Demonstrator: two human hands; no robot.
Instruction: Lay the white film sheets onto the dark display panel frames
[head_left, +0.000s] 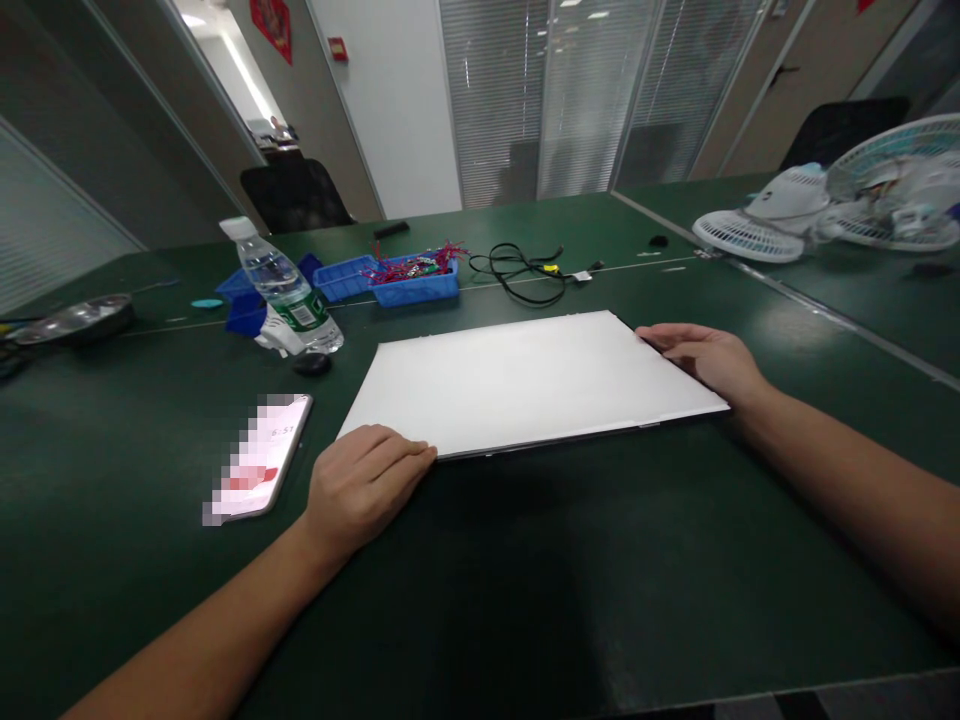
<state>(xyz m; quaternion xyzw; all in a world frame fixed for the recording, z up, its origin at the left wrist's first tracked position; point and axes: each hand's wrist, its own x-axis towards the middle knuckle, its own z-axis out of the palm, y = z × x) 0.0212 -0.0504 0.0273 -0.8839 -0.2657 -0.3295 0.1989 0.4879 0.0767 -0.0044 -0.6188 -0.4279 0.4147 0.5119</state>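
Observation:
A thin white rectangular panel with a dark edge lies in front of me, level or nearly so over the green table. Its near left corner is held by my left hand, whose fingers are closed over the edge with the thumb along the front. At the right side, my right hand grips the panel's edge; some of its fingers are hidden beneath or behind it. Whether the panel rests on the table or is slightly raised, I cannot tell.
Left of the panel are a lit phone, a black mouse-like object and a water bottle. Behind it stand a blue bin of red wires and a coiled black cable. Fan parts lie at the far right.

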